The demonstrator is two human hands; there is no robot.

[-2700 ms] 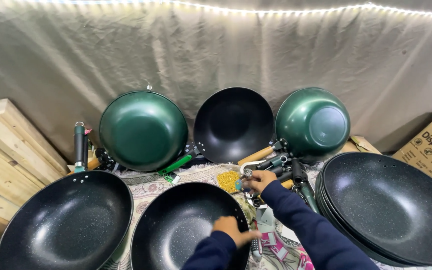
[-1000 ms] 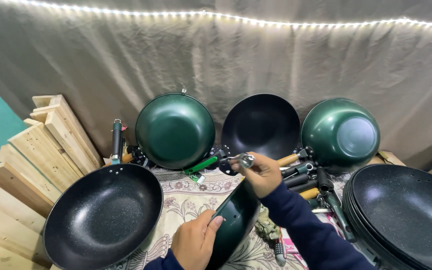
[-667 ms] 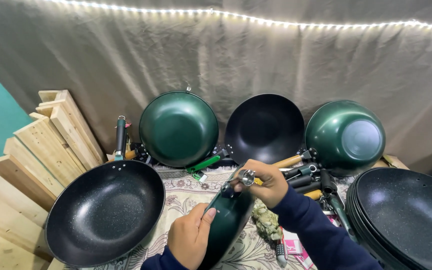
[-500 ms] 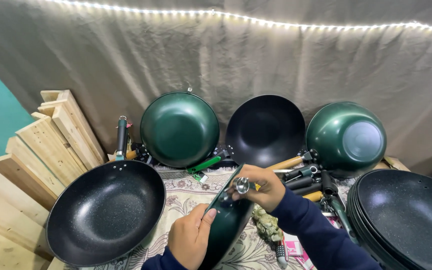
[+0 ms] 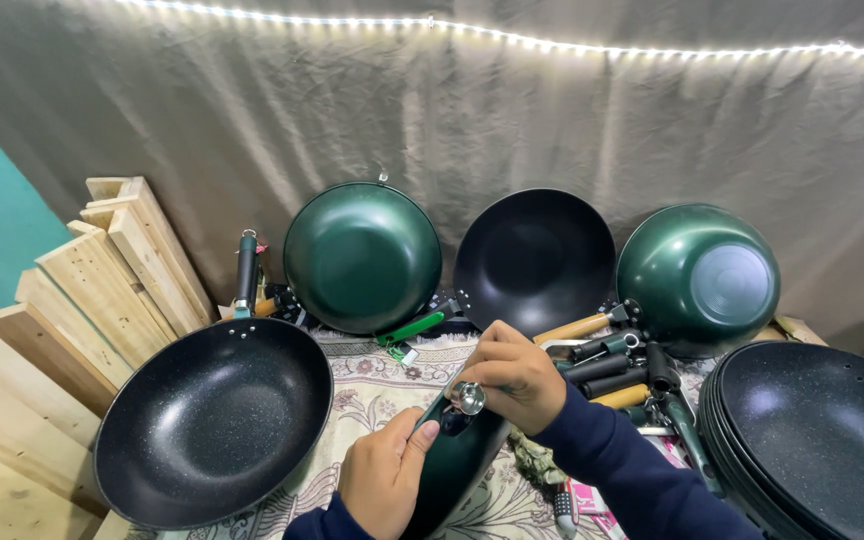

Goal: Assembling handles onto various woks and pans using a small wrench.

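I hold a dark green wok [image 5: 457,470] tilted on its edge in front of me, its outer side turned left. My left hand [image 5: 384,482] grips its rim and outer wall from the left. My right hand [image 5: 512,375] is closed over the top of the rim, where a small shiny metal fitting [image 5: 469,397] sticks out by my fingers. Both arms wear dark blue sleeves.
A black speckled wok [image 5: 214,420] with a handle lies at the left. Three woks [image 5: 362,255] [image 5: 535,260] [image 5: 698,278] lean against the grey cloth at the back. A stack of black woks [image 5: 817,440] stands at the right, loose handles [image 5: 612,365] between. Wooden planks [image 5: 62,300] lean at far left.
The wok has gone from lying flat to standing on edge. My left hand moved up its outer side, and my right hand came down onto the rim at the metal fitting.
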